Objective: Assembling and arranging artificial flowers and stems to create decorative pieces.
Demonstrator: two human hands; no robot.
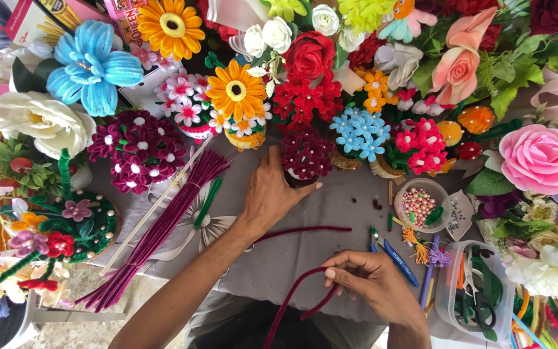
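Observation:
My left hand [271, 194] reaches forward and rests against a small pot of dark maroon pipe-cleaner flowers [306, 154] on the grey table cover [330, 207], its thumb touching the pot's base. My right hand [372, 284] is near the table's front edge, fingers pinched on a bent maroon pipe cleaner [295, 300] that loops down toward me. Another maroon pipe cleaner [305, 230] lies flat between the two hands.
A bundle of maroon pipe cleaners [156, 236] lies at the left. A bowl of pink beads [421, 203], a blue-handled tool [398, 262] and a clear box with scissors [476, 297] are at the right. Handmade flowers crowd the back and both sides.

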